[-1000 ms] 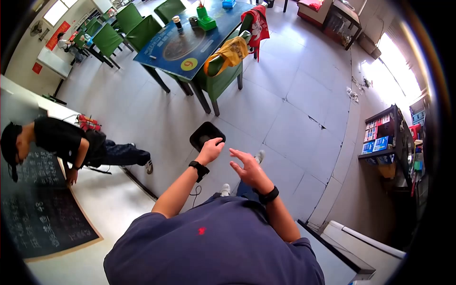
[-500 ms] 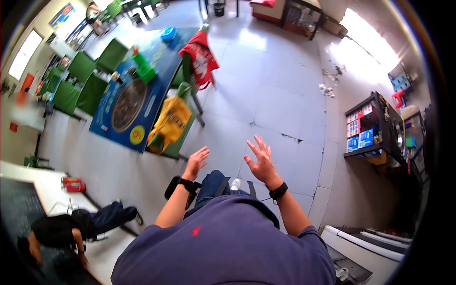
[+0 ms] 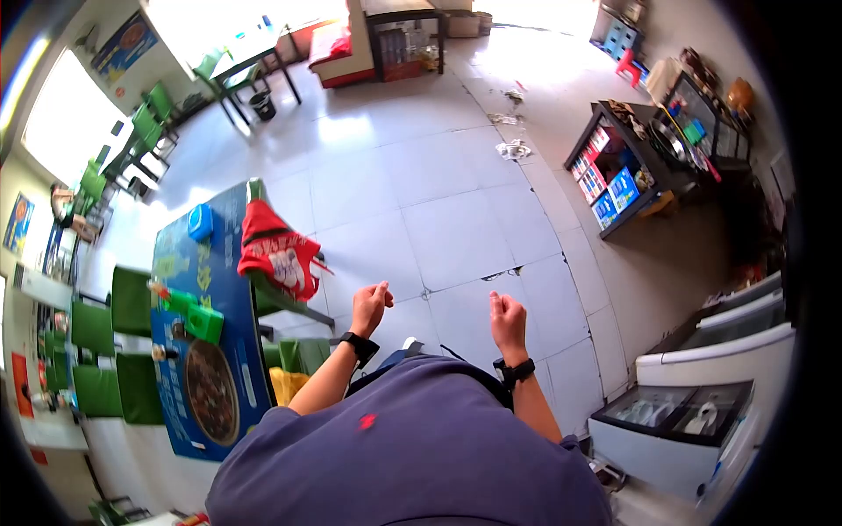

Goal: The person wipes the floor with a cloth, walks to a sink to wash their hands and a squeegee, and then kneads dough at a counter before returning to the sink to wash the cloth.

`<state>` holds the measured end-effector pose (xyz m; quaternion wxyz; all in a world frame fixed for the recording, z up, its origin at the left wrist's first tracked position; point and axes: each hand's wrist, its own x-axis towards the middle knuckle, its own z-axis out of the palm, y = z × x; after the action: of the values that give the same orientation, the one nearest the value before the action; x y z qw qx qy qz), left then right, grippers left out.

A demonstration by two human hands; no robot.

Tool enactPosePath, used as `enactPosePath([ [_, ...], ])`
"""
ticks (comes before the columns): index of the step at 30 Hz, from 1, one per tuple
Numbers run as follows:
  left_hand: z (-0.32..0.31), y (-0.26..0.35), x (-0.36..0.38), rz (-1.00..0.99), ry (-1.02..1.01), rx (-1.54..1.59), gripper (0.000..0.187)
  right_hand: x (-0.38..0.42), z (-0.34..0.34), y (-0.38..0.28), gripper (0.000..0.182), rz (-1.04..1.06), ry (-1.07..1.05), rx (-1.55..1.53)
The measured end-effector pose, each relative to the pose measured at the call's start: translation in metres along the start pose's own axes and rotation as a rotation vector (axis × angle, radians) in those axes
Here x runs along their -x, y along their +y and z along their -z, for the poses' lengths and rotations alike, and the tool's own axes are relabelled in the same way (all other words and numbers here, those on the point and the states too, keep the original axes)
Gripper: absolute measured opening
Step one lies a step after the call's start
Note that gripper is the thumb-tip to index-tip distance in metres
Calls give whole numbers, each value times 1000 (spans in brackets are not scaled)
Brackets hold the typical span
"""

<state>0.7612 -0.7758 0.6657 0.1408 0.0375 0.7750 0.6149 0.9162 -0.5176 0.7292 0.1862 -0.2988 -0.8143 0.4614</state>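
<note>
My left hand (image 3: 372,310) is curled into a fist in front of my body, over the grey tiled floor (image 3: 456,237). To its right my right hand (image 3: 508,328) is also closed in a fist, with the thumb side up. Neither fist shows anything in it, and neither touches anything. A dark band sits on each wrist. Nearest to my left hand is a red apron-like cloth (image 3: 279,254) with white print, draped over a green chair beside the blue table (image 3: 248,386).
A green plastic holder (image 3: 203,323) and a blue box (image 3: 200,222) stand on the blue table. Green chairs (image 3: 94,326) line its far side. To the right are a dark shelf (image 3: 645,197) with boxes and a white glass-topped freezer (image 3: 649,438). Crumpled litter (image 3: 513,150) lies ahead.
Both hands went from open, spread fingers to fists. The view has turned right and moved forward: the table now lies alongside on the left, and the freezer shows more.
</note>
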Motion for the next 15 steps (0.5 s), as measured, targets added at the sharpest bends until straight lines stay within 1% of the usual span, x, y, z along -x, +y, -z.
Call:
enactPosePath([
  [1, -1, 9, -19, 40, -36, -60, 44, -5, -1, -1, 50, -19, 30, -3],
  [2, 0, 15, -38, 32, -85, -70, 45, -6, 2, -5, 52, -43, 68, 13],
  [3, -3, 16, -56, 44, -88, -78, 47, -6, 7, -8, 54, -73, 113, 30],
  [5, -9, 16, -89, -61, -153, -259, 47, 2, 13, -9, 57, -162, 217, 19],
  [7, -23, 18, -110, -122, -248, -311, 47, 16, 24, -2, 57, -252, 297, 45],
  [10, -57, 27, -117, -153, -439, -317, 44, 45, 42, 6, 57, -377, 437, 101],
  [12, -91, 31, -106, -96, -553, -296, 41, 63, 58, 16, 58, -431, 525, 103],
  [13, -109, 31, -100, -73, -643, -365, 38, 72, 64, 22, 59, -446, 557, 108],
  [15, -147, 26, -78, -29, -787, -394, 39, 94, 73, 33, 59, -523, 622, 82],
])
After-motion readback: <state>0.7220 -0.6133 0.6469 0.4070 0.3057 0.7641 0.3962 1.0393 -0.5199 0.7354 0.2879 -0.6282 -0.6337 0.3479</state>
